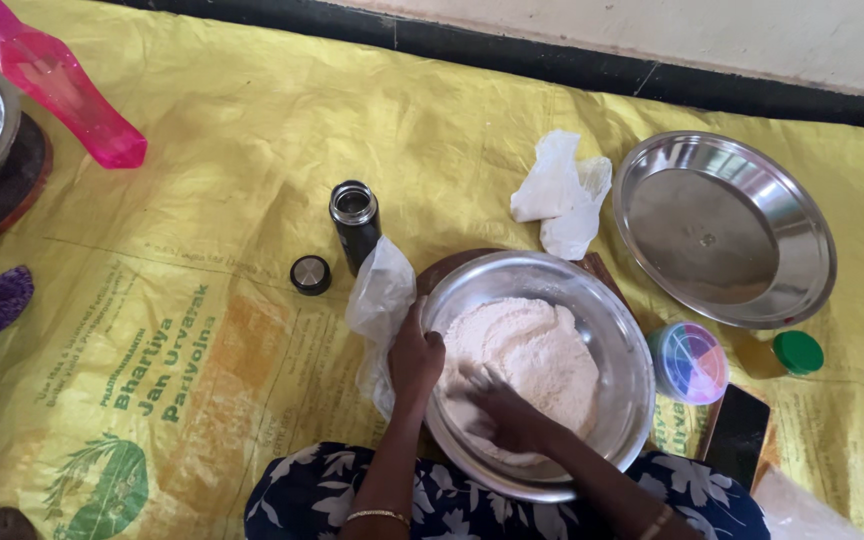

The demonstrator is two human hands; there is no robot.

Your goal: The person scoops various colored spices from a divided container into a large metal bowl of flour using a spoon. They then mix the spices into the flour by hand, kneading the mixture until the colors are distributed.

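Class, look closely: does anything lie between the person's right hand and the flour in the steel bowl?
Nothing visible does. The right hand is already in the flour, and the left hand grips the bowl rim.

Steel plate, open flask, pink bottle

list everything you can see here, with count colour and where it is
round steel mixing bowl: 1, silver, centre, on a wooden board
white flour mound: 1, white, inside the bowl
shallow steel plate: 1, silver, upper right
black open flask: 1, black, left of the bowl
round black flask cap: 1, black, beside the flask
crumpled clear plastic bags: 2, whitish, one behind the bowl, one at its left rim
round multicolour spice box: 1, right of the bowl
green-capped bottle: 1, lying far right
pink plastic bottle: 1, top left
dark phone: 1, lower right
yellow woven mat: 1, under everything
left hand: grips the bowl's left rim
right hand: pressed into the flour
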